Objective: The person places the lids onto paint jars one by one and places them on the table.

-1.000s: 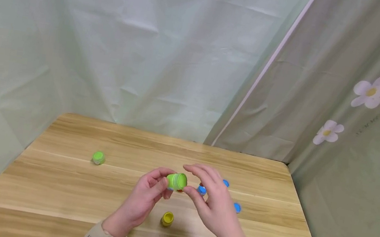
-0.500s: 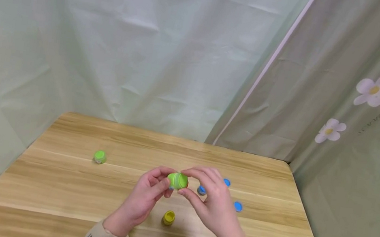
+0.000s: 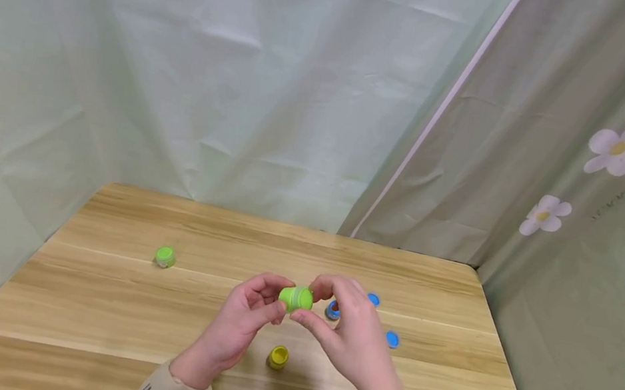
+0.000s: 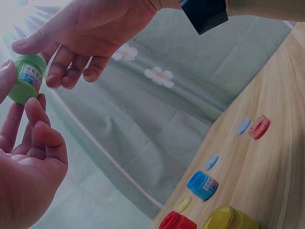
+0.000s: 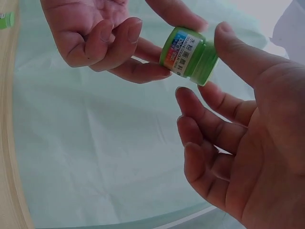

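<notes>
A small green paint jar is held up over the table between both hands, lying on its side with its lid end toward the right. My left hand pinches the jar's body between thumb and fingers. The thumb and index finger of my right hand grip the lid end, its other fingers loosely bent. A printed label shows on the jar in the right wrist view. Below the hands stands a yellow paint jar, and a blue paint jar sits partly behind the right fingers.
Another green jar stands at the table's left. Two blue lids lie right of the right hand. The left wrist view also shows a red jar, a red lid and a pale yellow lid. Curtains surround the wooden table.
My right thumb and index finger, spread apart at the jar's lid end a second ago, have closed in on it. The left hand keeps its hold; the jar has shifted slightly right.
</notes>
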The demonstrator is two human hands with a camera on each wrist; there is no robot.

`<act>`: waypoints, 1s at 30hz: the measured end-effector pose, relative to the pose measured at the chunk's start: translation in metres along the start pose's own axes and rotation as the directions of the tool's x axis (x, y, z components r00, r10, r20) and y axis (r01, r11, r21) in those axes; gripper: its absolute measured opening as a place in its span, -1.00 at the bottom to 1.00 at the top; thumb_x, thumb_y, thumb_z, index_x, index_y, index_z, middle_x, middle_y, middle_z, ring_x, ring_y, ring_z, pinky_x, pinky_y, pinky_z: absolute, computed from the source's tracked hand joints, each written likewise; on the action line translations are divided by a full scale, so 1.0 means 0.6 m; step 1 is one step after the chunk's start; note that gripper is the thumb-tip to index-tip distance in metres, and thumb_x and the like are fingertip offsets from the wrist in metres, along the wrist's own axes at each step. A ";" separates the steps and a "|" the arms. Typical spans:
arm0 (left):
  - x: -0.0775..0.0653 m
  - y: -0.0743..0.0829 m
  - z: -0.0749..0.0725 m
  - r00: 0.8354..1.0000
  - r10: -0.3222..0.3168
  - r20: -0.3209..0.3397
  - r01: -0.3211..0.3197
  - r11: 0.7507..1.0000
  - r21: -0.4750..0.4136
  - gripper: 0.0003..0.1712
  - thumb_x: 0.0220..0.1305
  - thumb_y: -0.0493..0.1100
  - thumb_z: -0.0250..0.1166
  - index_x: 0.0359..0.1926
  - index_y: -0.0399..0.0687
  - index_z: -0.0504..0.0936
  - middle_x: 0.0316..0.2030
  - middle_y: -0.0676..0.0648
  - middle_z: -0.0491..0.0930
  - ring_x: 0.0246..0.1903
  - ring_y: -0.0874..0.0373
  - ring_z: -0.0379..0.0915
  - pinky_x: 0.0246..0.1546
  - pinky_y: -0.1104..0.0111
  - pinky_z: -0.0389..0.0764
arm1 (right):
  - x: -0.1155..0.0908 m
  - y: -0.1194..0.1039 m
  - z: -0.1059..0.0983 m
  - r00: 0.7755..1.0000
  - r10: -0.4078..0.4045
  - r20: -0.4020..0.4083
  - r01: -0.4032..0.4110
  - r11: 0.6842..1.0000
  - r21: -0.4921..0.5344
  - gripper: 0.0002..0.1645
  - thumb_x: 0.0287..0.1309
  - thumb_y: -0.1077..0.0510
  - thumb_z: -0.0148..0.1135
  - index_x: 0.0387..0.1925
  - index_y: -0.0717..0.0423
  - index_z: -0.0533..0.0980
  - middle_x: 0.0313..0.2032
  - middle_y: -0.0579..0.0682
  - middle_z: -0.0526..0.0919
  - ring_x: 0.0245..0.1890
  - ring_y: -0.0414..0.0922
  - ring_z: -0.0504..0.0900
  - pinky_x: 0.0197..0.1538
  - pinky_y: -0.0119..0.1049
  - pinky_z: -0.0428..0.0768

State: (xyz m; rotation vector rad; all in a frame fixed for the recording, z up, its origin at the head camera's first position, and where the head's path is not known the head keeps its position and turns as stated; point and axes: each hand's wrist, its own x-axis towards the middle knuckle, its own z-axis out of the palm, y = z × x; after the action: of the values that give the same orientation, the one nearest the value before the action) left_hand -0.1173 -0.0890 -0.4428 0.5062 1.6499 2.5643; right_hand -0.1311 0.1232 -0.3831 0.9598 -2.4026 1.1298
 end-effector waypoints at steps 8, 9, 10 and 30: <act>-0.003 0.003 0.000 1.000 -0.002 0.018 0.002 1.000 -0.016 -0.78 0.57 -0.25 0.28 0.09 0.11 0.71 -0.15 0.13 0.73 -0.29 0.29 0.51 -0.20 0.49 0.56 | -0.005 0.004 0.000 0.997 0.042 0.064 -0.044 0.999 0.025 -0.75 0.49 -0.19 0.26 -0.07 -0.16 0.63 -0.22 -0.33 0.65 -0.17 -0.21 0.53 -0.18 -0.28 0.59; -0.004 0.003 0.000 1.000 -0.002 0.019 0.003 1.000 -0.022 -0.80 0.60 -0.23 0.26 0.09 0.11 0.71 -0.16 0.14 0.74 -0.31 0.29 0.50 -0.20 0.48 0.56 | -0.005 0.004 0.000 0.997 0.045 0.070 -0.047 0.998 0.030 -0.75 0.52 -0.17 0.22 -0.03 -0.16 0.64 -0.21 -0.32 0.65 -0.15 -0.21 0.54 -0.18 -0.26 0.60; -0.004 0.004 0.000 1.000 -0.004 0.019 0.005 1.000 -0.029 -0.80 0.62 -0.21 0.23 0.09 0.11 0.71 -0.18 0.15 0.74 -0.32 0.29 0.49 -0.20 0.49 0.56 | -0.005 0.004 -0.001 0.996 0.049 0.072 -0.052 0.998 0.032 -0.74 0.53 -0.16 0.22 0.03 -0.15 0.64 -0.17 -0.30 0.66 -0.11 -0.21 0.56 -0.15 -0.24 0.61; -0.002 0.004 -0.003 1.000 -0.015 0.015 0.016 0.999 -0.050 -0.80 0.66 -0.24 0.16 0.08 0.08 0.67 -0.18 0.16 0.71 -0.32 0.29 0.47 -0.21 0.49 0.54 | 0.004 0.002 -0.003 0.980 -0.197 -0.025 0.197 0.980 0.012 -0.47 0.22 0.22 0.58 0.21 -0.06 0.67 0.14 -0.17 0.69 0.13 -0.10 0.60 0.13 -0.24 0.60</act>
State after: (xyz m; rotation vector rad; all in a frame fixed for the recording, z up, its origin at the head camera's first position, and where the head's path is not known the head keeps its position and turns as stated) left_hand -0.1161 -0.0919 -0.4414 0.5048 1.5741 2.5776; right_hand -0.1334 0.1237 -0.3814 1.1536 -2.2260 1.0804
